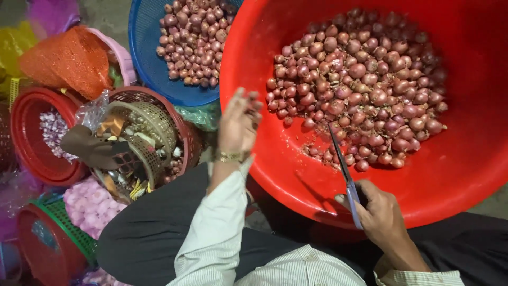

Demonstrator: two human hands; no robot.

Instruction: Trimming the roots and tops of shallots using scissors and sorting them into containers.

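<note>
A big red basin (465,159) in front of me holds a heap of small purple-red shallots (365,85). My right hand (378,214) rests on the basin's near rim, gripping scissors (344,172) whose blades point up toward the shallots. My left hand (239,123) is raised over the basin's left rim, fingers drawn together, wearing a gold bracelet; whether it holds a shallot I cannot tell. My sleeves are pale and striped.
A blue basket (145,63) with more shallots stands behind the left hand. To the left are a brown woven basket (159,124) of scraps, a red basket (26,143) with garlic cloves, an orange mesh bag (66,61), and a green-rimmed basket (63,222).
</note>
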